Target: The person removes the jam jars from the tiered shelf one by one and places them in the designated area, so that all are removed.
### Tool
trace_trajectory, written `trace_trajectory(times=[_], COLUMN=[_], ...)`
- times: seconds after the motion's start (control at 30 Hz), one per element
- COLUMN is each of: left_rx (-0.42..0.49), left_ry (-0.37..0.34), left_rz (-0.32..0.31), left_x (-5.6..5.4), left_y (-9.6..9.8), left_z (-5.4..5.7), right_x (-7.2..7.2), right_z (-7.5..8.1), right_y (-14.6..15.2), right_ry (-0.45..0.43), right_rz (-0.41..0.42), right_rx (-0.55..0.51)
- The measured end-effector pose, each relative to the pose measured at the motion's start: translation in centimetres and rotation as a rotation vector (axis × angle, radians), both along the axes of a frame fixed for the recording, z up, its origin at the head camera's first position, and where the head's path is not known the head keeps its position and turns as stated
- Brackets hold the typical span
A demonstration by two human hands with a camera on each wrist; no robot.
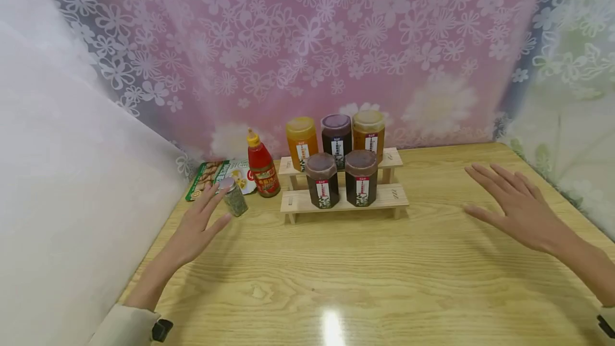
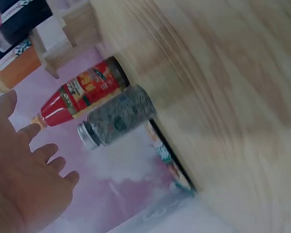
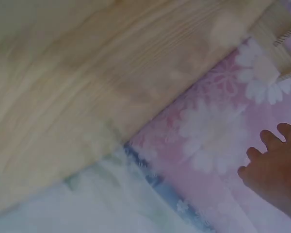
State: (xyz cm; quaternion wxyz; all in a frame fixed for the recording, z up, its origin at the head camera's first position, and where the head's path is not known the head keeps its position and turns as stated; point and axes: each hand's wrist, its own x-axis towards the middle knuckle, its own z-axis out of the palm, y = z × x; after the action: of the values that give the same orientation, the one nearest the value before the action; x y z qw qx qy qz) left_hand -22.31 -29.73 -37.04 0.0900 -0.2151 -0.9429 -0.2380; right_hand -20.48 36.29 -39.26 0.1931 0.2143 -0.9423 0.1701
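With fingers spread, my left hand (image 1: 197,226) hovers close to a small glass jar of dried green flakes (image 1: 235,198), its fingertips overlapping the jar's lid in the head view. Whether they touch cannot be told there; the left wrist view shows a gap between the fingers and the jar (image 2: 120,115). A red sauce bottle with a yellow cap (image 1: 263,167) stands just behind that jar. Over the right side of the table, my right hand (image 1: 521,210) is held out with straight fingers and nothing in it. In the right wrist view its fingers point toward the flowered backdrop.
A two-step wooden rack (image 1: 302,202) stands mid-table. Its upper step bears an orange jar (image 1: 300,140), a purple jar (image 1: 337,143) and an amber jar (image 1: 369,135); two dark jars (image 1: 361,180) stand below. Flat food packets (image 1: 206,178) lie at the back left. Pale cloth walls (image 1: 72,122) border the table.
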Motion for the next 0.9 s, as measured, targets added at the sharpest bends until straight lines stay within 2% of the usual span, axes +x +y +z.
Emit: trace_trajectory(times=[0.17,0.23,0.33,0.5,0.67,0.8,0.9], left_rx=[0.223,0.292,0.391,0.589,0.735,0.838,0.923], left_ry=[-0.210,-0.285,-0.389,-0.518,-0.575,-0.622,-0.638], left_rz=[0.001,0.015,0.027,0.009,-0.015,0.000,0.038], left_x=[0.2,0.3,0.3,-0.3,-1.5,-2.4,-3.0], left_y=[1.1,1.5,2.0,3.2,5.0,6.6,7.8], left_z=[-0.9,-1.3,-1.6,-2.1,-2.3,-2.8,-3.3], right_x=[-0.5,-0.7,-1.2,-2.1,-2.8,-3.6,-4.1], right_z=[0.9,1.3,1.5,1.5,1.5,1.4,1.3], right_y=[-2.1,-3.0,-4.4,-6.8,-9.3,-11.3,-12.5], right_ry=[-0.304,-0.423,-0.530,-0.624,-0.662,-0.670,-0.675], right_rz=[0.105,0.131,0.146,0.158,0.177,0.188,0.213], right_rx=[-0.323,-0.415,-0.503,-0.625,-0.753,-0.815,-0.855])
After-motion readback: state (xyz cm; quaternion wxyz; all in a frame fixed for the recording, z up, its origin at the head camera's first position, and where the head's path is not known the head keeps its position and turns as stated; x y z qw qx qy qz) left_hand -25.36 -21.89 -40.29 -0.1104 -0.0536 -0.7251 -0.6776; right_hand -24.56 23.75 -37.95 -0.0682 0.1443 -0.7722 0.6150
